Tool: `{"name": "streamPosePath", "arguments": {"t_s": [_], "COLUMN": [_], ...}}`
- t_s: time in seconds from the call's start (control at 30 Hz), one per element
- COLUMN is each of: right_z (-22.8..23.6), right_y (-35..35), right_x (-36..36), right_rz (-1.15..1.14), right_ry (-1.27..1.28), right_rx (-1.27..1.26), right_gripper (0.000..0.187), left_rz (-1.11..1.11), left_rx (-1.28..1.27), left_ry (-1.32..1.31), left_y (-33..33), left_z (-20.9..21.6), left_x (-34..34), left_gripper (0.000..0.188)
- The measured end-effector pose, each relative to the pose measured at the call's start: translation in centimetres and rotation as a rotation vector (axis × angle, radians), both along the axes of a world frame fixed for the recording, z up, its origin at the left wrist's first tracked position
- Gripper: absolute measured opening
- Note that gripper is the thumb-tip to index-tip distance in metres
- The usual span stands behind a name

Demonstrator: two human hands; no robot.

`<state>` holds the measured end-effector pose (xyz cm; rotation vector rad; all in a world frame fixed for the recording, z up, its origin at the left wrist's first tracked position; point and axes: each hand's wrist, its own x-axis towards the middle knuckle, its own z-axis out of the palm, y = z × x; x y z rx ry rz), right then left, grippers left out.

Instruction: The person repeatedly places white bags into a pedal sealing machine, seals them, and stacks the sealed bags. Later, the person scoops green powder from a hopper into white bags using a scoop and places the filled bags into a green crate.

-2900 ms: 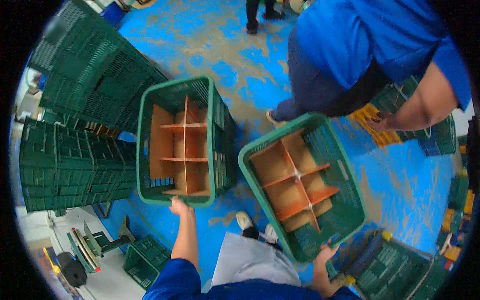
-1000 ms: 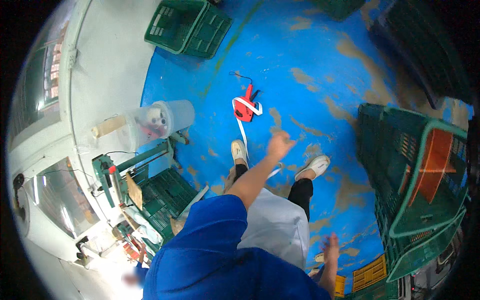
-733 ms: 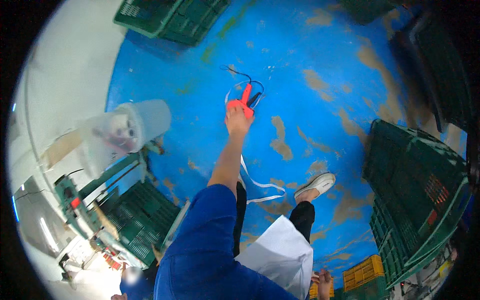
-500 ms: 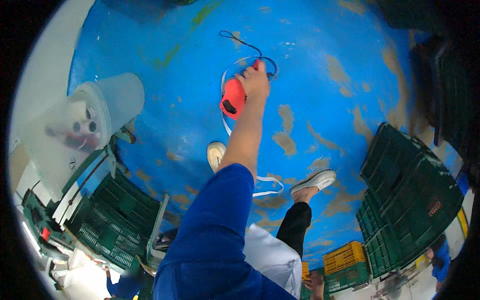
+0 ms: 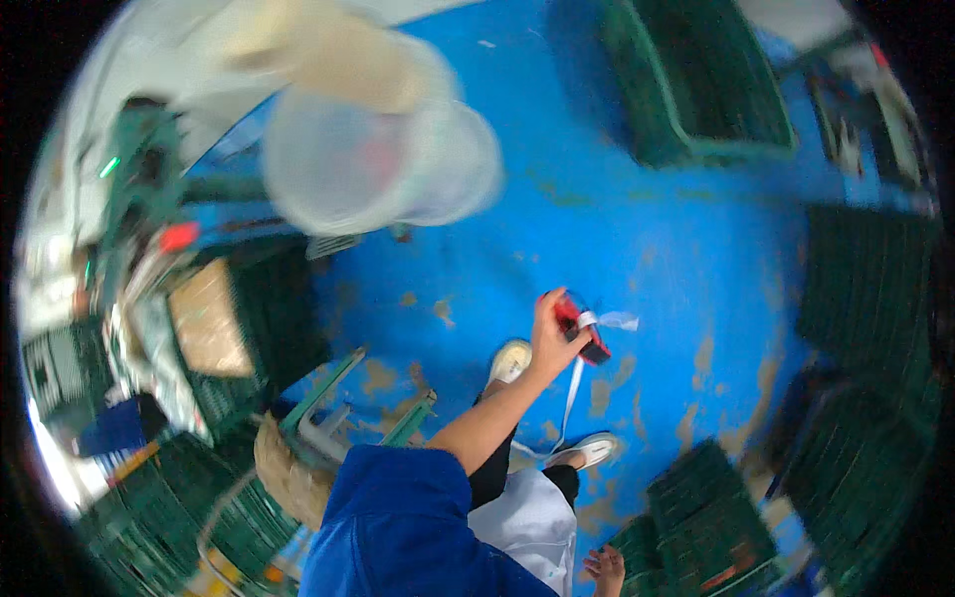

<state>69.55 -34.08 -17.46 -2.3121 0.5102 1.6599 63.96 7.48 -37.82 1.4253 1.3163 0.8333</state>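
My left hand (image 5: 555, 338) is closed around a red and black case (image 5: 597, 345), held above the blue floor. A white band wraps across the case, and its loose end sticks out to the right. From the case a narrow white strap (image 5: 569, 403) hangs down toward my shoes. The exact kind of case is hard to make out in the blur. At the lower edge, my right hand (image 5: 605, 567) hangs beside my white apron (image 5: 527, 522), its fingers apart and nothing visible in it.
Translucent plastic tubs (image 5: 333, 164) stand at the upper left. A green crate (image 5: 776, 129) is at the upper right. Stacked dark green crates (image 5: 711, 517) flank my right side. A green-legged stool (image 5: 333, 398) is close on my left, near a cardboard piece (image 5: 211, 318).
My left hand has lifted the red case off the floor and drawn it nearer my body. The white band now lies across the case. The view has swung left, showing the tubs nearer the middle.
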Motion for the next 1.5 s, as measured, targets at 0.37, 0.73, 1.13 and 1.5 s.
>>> {"name": "streamPosePath", "arguments": {"t_s": [0.37, 0.73, 1.13, 1.5], "right_z": [2.4, 4.7, 9.7, 8.4], "right_y": [9.2, 20.7, 9.1, -10.2], "right_x": [10.8, 2.1, -5.2, -14.5], "right_rz": [0.473, 0.483, 0.756, -0.143], "right_ry": [-0.051, -0.155, -0.438, -0.646], "right_rx": [0.218, 0.174, 0.354, 0.093], "right_gripper": [0.033, 0.033, 0.025, 0.04], "left_rz": [1.126, 1.471, 0.855, -0.958], "left_rx": [0.212, 0.838, 0.257, 0.103], "left_ry": [0.202, 0.567, 0.644, 0.436], "left_y": [-0.8, 10.1, 4.5, 9.1], "left_z": [27.4, 44.8, 23.0, 21.5], "left_x": [-30.6, -61.5, -54.9, -8.6], "left_gripper": [0.082, 0.081, 0.068, 0.019]}}
